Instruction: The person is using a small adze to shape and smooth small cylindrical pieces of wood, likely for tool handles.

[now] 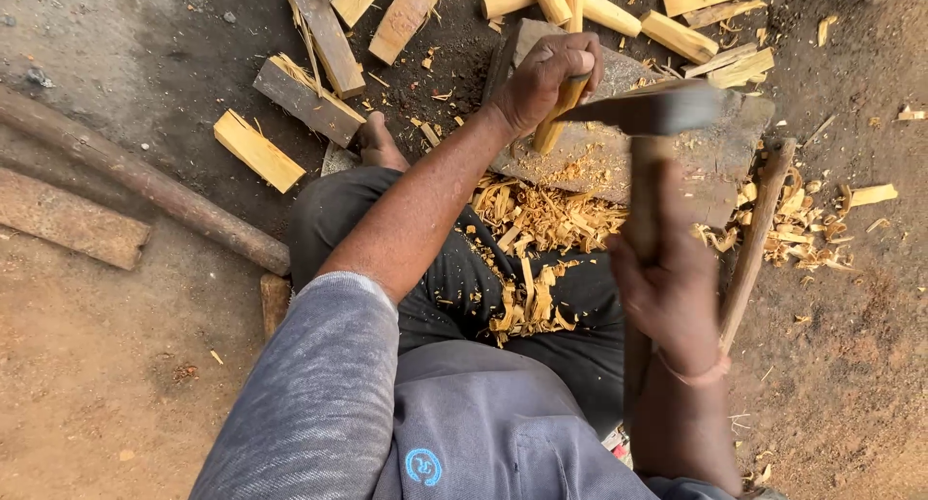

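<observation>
Head view: the left hand point(543, 77) is closed around a pale wooden stick point(561, 99), standing it nearly upright on a flat stone block point(701, 166). The right hand point(672, 292) grips the wooden handle of an adze point(646, 113), its blade blurred just beside the stick. The stick looks light, stiff and dry, probably splintery; gripping its upper end keeps fingers off the edge. Shavings point(536, 234) cover the lap.

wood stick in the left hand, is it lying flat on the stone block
No, the left hand holds the wood stick upright, its lower end resting on the stone block.
</observation>
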